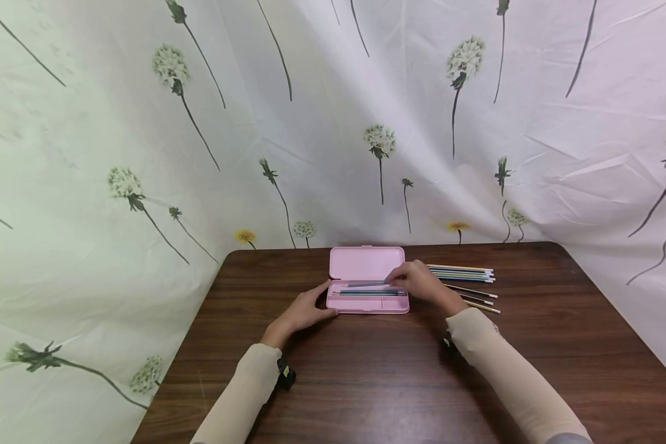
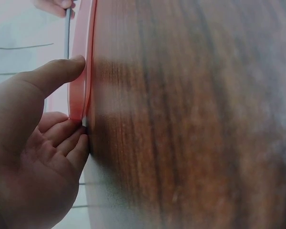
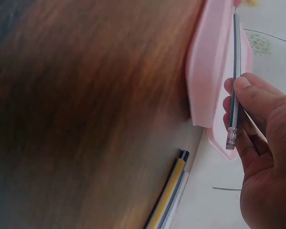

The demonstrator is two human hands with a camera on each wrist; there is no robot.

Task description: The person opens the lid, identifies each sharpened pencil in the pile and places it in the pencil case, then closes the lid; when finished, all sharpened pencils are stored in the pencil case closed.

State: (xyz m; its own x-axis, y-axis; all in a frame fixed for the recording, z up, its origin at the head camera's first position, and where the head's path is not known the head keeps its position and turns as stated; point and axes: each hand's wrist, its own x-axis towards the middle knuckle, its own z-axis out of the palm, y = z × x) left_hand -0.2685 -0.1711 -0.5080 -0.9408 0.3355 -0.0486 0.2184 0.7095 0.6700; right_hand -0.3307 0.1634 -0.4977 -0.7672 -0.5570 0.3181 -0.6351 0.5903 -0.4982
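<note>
A pink pencil case (image 1: 355,304) lies on the table with its lid (image 1: 366,262) open toward the back. My left hand (image 1: 304,310) holds the case's left end, thumb (image 2: 69,71) along the front wall and fingers around the end. Between thumb and fingers, my right hand (image 1: 420,282) pinches a dark-and-silver striped pencil (image 3: 236,52) near its eraser end. That pencil is held over the rear part of the case, pointing left. Other pencils (image 1: 366,293) lie lengthwise inside, behind a divider. The front strip has a small compartment at its right.
Right of the case, a close row of pencils (image 1: 460,273) lies with eraser ends to the right. Several more pencils (image 1: 480,301) are spread in front of that row, partly behind the right forearm. A flower-print cloth (image 1: 322,154) hangs behind the wooden table (image 1: 366,370).
</note>
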